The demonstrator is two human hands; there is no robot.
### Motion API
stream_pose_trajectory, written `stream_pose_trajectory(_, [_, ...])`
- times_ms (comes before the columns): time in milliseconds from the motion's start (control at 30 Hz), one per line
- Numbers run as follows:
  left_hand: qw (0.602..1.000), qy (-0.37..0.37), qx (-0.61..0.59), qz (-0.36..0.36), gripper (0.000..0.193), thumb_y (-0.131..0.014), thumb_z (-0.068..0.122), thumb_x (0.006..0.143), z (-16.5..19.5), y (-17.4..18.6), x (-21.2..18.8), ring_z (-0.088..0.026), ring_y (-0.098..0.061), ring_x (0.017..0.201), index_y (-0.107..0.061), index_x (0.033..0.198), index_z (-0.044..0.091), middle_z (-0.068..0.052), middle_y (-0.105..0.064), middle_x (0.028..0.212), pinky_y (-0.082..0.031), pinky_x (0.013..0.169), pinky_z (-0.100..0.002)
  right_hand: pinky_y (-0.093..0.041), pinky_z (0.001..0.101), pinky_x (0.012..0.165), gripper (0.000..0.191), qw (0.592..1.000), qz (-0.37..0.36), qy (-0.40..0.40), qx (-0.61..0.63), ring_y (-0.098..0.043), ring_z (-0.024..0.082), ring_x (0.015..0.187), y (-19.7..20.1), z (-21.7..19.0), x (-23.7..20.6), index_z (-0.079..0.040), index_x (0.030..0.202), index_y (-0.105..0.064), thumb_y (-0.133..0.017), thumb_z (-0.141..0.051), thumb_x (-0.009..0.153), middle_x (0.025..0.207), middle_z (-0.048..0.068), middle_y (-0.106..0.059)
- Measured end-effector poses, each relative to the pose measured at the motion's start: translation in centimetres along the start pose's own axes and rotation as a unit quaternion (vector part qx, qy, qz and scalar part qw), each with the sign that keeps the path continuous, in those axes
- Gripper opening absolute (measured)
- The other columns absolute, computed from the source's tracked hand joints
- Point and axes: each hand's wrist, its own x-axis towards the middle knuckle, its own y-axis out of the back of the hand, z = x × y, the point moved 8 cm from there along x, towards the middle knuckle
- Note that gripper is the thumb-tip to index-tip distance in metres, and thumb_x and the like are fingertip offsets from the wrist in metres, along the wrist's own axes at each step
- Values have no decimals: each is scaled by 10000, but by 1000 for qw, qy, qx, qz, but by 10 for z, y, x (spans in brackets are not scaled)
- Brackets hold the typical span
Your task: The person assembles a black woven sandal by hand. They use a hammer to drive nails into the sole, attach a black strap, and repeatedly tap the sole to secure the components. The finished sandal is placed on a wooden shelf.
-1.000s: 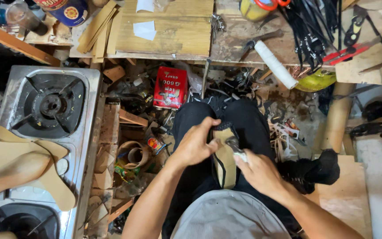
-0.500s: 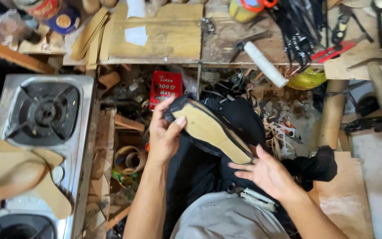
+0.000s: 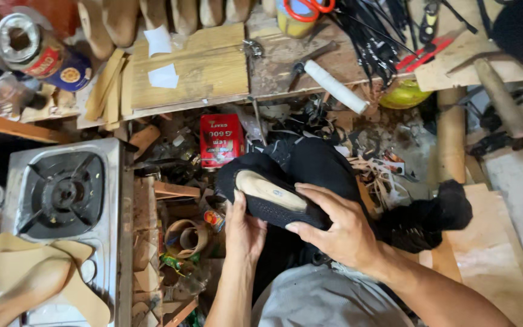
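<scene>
Both hands (image 3: 246, 227) (image 3: 340, 227) hold what looks like a black shoe (image 3: 267, 194).

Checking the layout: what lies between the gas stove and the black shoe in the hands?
In the head view, wood scraps and a tape roll lie between the gas stove and the black shoe.

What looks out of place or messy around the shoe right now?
The tan insoles lie across the gas stove, partly over a burner, an odd spot. Leather offcuts litter the floor beside the black shoe that the left hand and right hand hold.

place: shoemaking workshop | signs: wooden lasts (image 3: 186, 15), insoles (image 3: 37, 266), scissors (image 3: 310, 7)
</scene>
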Motion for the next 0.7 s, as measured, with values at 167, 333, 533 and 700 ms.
stream_pose_trajectory(167, [1000,-1,-3,2,438,-664,331,954,0,21,11,-210,-710,1072,-541,1341,167,-44,-679,1248,-612,871,-392,-506,394,1081,678,996,-63,53,30,-643,332,1308,-3,-17,7,30,1377,-574,-843,-218,807,1408,206,-638])
stream_pose_trajectory(333, [997,75,-16,-18,375,-668,385,1030,-10,27,16,-183,-730,923,-637,1283,109,-63,-731,1132,-577,657,-296,-466,450,1123,998,973,-136,184,15,-534,397,1386,0,-20,12,-23,1503,-408,-930,-202,672,1551,209,-462])
stream_pose_trajectory(533, [989,146,-13,2,420,-632,411,987,-30,22,9,-197,-738,903,-647,1239,76,-91,-739,1102,-614,722,-322,-512,494,1122,964,933,-129,334,-48,-548,438,1377,-1,-33,12,-107,1500,-438,-941,-101,677,1562,250,-415])
stream_pose_trajectory(700, [989,150,-16,-7,418,-607,416,997,-35,18,1,-210,-739,921,-638,1228,68,-96,-735,1102,-628,774,-350,-549,488,1068,902,920,-93,375,-59,-601,430,1317,0,-40,8,-105,1464,-479,-939,-113,688,1505,253,-478])
